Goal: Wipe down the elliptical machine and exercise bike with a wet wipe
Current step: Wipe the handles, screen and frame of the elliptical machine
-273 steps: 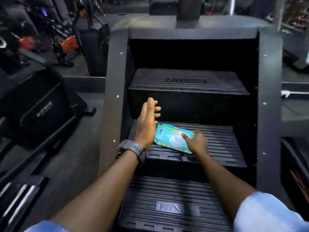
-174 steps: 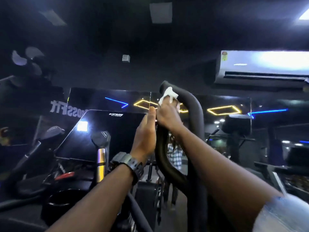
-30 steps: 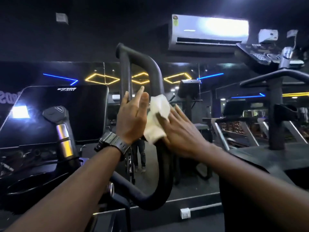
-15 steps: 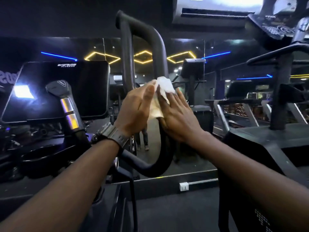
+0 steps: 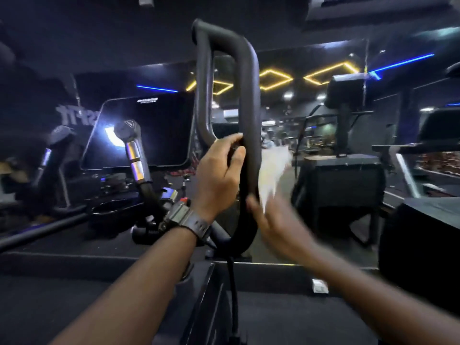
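Two hands at the looped handlebar (image 5: 249, 100): left hand (image 5: 219, 175) curls around it; blurred right hand (image 5: 271, 217) holds the wet wipe (image 5: 272, 170) against it.

A dark console screen (image 5: 144, 131) stands left; yellow hexagon lights (image 5: 273, 79) glow above distant treadmills (image 5: 346, 155).

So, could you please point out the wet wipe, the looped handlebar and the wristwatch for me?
wet wipe (image 5: 272, 170): head view, middle of the blurred white sheet.
looped handlebar (image 5: 250, 100): head view, right-hand upright of the dark loop.
wristwatch (image 5: 196, 224): head view, strap across the left wrist.
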Available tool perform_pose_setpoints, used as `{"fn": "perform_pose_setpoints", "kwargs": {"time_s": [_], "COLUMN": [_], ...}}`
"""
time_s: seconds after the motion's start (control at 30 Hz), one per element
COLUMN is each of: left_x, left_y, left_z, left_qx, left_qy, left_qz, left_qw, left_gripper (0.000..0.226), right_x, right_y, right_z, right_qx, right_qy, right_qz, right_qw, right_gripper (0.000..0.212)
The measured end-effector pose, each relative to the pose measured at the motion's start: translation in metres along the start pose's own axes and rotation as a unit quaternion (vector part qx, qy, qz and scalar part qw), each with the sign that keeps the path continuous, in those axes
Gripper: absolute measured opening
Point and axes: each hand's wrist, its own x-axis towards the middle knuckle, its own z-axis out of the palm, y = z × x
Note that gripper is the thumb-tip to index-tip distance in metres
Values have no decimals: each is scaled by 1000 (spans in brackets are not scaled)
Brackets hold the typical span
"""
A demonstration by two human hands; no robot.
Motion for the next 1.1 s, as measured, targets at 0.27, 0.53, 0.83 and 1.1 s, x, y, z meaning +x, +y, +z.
{"fn": "perform_pose_setpoints", "kwargs": {"time_s": [0.27, 0.53, 0.83, 1.1], "left_x": [-24, -52, -73, -76], "left_y": [30, 39, 51, 48], "left_z": [26, 30, 41, 59], "left_qx": [26, -51, -38, 25], "left_qy": [90, 137, 197, 312], "left_qz": [-84, -155, -183, -181], "left_qw": [992, 977, 962, 932], "left_gripper": [39, 34, 34, 47], "right_x": [75, -1, -37, -44], "right_y": [-21, 25, 44, 66], "right_z": [-27, 7, 33, 50], "right_qx": [501, 600, 541, 532], "right_qy": [-17, -169, -232, -192], "right_qz": [137, 110, 109, -87], "right_qw": [855, 774, 801, 820], "right_gripper": [74, 93, 81, 70]}}
